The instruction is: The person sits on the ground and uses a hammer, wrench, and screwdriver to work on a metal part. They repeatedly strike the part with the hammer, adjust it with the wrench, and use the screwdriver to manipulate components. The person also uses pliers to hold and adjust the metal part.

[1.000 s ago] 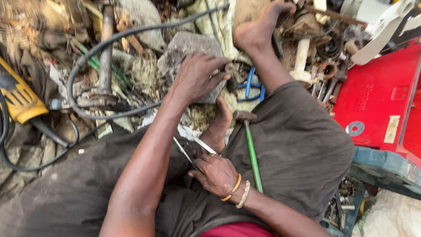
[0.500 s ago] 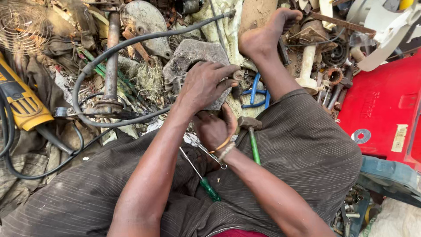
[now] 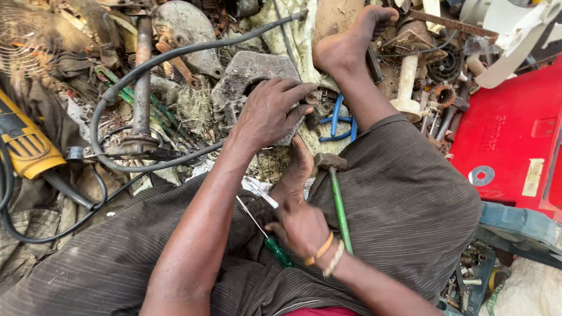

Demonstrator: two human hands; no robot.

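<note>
Our left hand (image 3: 270,111) is spread flat and presses down on the grey metal part (image 3: 246,73) among the scrap to steady it, while our right hand (image 3: 301,225) closes around a green-handled screwdriver (image 3: 275,248) in our lap, beside the hammer (image 3: 335,193).

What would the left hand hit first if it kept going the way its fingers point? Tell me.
The left hand lies on the grey metal casting, fingers pointing right. Going on that way, it would likely first meet the blue pliers handles, then the leg; depth is unclear.
</note>
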